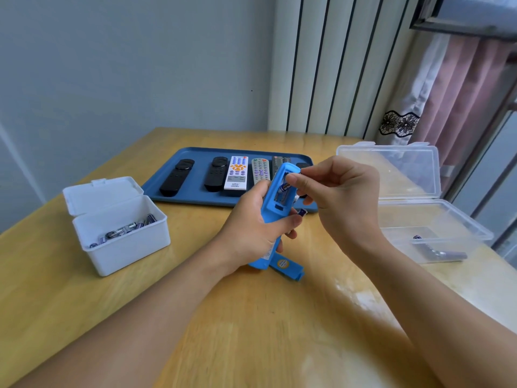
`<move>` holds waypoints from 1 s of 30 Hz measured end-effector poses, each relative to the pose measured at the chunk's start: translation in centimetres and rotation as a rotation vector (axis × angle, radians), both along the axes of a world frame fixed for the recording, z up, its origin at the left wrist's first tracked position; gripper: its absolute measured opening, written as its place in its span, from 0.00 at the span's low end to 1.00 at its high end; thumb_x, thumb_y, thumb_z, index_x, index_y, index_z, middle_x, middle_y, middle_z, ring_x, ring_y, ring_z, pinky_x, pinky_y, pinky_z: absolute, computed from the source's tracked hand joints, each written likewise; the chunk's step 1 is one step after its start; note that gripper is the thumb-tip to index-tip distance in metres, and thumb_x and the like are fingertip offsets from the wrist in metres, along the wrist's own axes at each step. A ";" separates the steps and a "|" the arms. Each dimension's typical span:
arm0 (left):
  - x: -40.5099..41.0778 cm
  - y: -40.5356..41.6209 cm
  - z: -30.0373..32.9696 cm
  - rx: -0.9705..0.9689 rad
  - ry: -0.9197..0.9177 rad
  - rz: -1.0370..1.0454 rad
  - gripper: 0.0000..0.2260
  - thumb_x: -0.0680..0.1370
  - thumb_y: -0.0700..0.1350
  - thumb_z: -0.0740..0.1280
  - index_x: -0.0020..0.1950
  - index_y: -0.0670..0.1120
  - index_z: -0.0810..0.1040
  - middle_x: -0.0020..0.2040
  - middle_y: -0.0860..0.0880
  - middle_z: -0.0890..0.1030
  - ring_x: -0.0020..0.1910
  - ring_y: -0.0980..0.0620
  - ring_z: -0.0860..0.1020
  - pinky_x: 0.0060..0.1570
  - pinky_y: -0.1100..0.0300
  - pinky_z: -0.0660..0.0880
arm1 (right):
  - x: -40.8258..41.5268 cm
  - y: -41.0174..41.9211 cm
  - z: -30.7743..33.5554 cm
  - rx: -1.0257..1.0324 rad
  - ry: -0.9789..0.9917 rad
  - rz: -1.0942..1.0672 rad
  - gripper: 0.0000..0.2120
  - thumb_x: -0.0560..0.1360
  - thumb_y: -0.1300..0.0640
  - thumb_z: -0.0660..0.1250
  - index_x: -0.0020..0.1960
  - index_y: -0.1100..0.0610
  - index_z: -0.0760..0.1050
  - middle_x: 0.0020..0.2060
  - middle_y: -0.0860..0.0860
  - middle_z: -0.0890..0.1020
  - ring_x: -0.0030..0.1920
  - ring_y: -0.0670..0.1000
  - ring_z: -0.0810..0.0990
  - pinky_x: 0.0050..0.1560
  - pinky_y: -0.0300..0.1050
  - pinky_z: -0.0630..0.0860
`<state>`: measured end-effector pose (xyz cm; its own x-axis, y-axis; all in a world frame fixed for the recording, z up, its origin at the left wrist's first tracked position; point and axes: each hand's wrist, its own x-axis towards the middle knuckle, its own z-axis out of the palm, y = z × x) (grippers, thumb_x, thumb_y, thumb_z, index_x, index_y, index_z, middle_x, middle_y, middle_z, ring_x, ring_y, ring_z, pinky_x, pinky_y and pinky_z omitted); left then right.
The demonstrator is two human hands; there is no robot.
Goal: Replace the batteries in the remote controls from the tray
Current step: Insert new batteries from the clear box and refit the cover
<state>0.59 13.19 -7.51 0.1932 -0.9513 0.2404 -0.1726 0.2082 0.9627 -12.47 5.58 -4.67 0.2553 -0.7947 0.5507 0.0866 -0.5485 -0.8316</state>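
Note:
My left hand (253,228) grips a blue remote control (275,191) upright above the table, back side toward me, with its battery bay open. A battery (285,189) sits in the bay, and my right hand (333,191) pinches it with thumb and forefinger. A second small battery (302,212) sticks out between my left fingers. The blue battery cover (288,266) lies on the table below my left hand. Behind, a blue tray (195,200) holds several remotes: two black ones (176,177), a white one (236,172) and a grey one (260,170).
A white open box (123,242) with several batteries stands at the left. A clear plastic box (436,219) with its lid up stands at the right and holds a few batteries (442,252). The wooden table (251,331) meets a wall and curtain behind.

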 end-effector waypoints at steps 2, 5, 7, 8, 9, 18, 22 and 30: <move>0.1 0.0 0.0 0.012 0.010 -0.016 0.17 0.76 0.38 0.73 0.62 0.46 0.73 0.46 0.44 0.83 0.39 0.49 0.84 0.32 0.57 0.77 | -0.1 -0.1 0.2 -0.013 0.027 0.006 0.07 0.68 0.63 0.79 0.38 0.62 0.81 0.33 0.52 0.85 0.32 0.45 0.84 0.32 0.36 0.77; 0.1 0.0 -0.1 0.020 0.004 -0.026 0.17 0.76 0.38 0.73 0.62 0.45 0.73 0.44 0.46 0.83 0.39 0.49 0.83 0.32 0.57 0.77 | 0.0 0.1 0.0 -0.033 0.077 0.004 0.07 0.68 0.62 0.79 0.39 0.62 0.82 0.34 0.50 0.85 0.32 0.43 0.83 0.32 0.34 0.76; 0.0 0.1 -0.2 0.022 0.009 -0.026 0.16 0.77 0.38 0.73 0.62 0.45 0.73 0.44 0.46 0.82 0.38 0.50 0.83 0.32 0.57 0.77 | 0.3 0.2 -0.3 -0.072 0.116 -0.041 0.07 0.68 0.61 0.80 0.39 0.62 0.82 0.35 0.49 0.84 0.33 0.41 0.82 0.34 0.33 0.76; 0.0 0.1 -0.2 0.023 0.018 -0.028 0.16 0.77 0.38 0.73 0.62 0.45 0.73 0.44 0.45 0.82 0.38 0.50 0.83 0.31 0.58 0.77 | 0.5 0.1 -0.5 -0.088 0.126 -0.070 0.07 0.68 0.61 0.80 0.39 0.61 0.83 0.37 0.50 0.83 0.34 0.40 0.81 0.34 0.32 0.75; -0.1 0.1 -0.2 0.024 0.033 -0.028 0.16 0.77 0.37 0.73 0.62 0.44 0.73 0.44 0.45 0.82 0.38 0.50 0.83 0.31 0.58 0.77 | 0.6 0.0 -0.6 -0.095 0.126 -0.092 0.06 0.68 0.60 0.80 0.40 0.60 0.83 0.40 0.52 0.81 0.35 0.41 0.79 0.35 0.31 0.75; 0.5 0.2 0.2 0.036 0.138 0.008 0.13 0.77 0.37 0.72 0.59 0.43 0.74 0.41 0.47 0.82 0.36 0.51 0.82 0.30 0.58 0.76 | 1.7 -0.1 -2.2 -0.326 0.309 -0.058 0.08 0.78 0.59 0.71 0.55 0.57 0.85 0.59 0.51 0.80 0.52 0.43 0.80 0.47 0.32 0.78; 0.8 0.3 0.0 0.046 0.173 0.028 0.14 0.77 0.32 0.70 0.59 0.44 0.75 0.37 0.45 0.82 0.33 0.49 0.80 0.30 0.56 0.76 | 1.9 0.2 -2.6 -0.502 0.506 -0.087 0.14 0.82 0.54 0.64 0.62 0.57 0.82 0.66 0.52 0.77 0.57 0.48 0.79 0.50 0.35 0.78; 1.5 0.4 -0.6 0.056 0.137 0.096 0.13 0.77 0.32 0.69 0.58 0.45 0.75 0.36 0.46 0.82 0.30 0.51 0.80 0.30 0.57 0.77 | 1.9 0.8 -2.0 -0.601 0.821 -0.090 0.19 0.84 0.48 0.57 0.70 0.53 0.75 0.74 0.51 0.69 0.67 0.56 0.71 0.57 0.53 0.77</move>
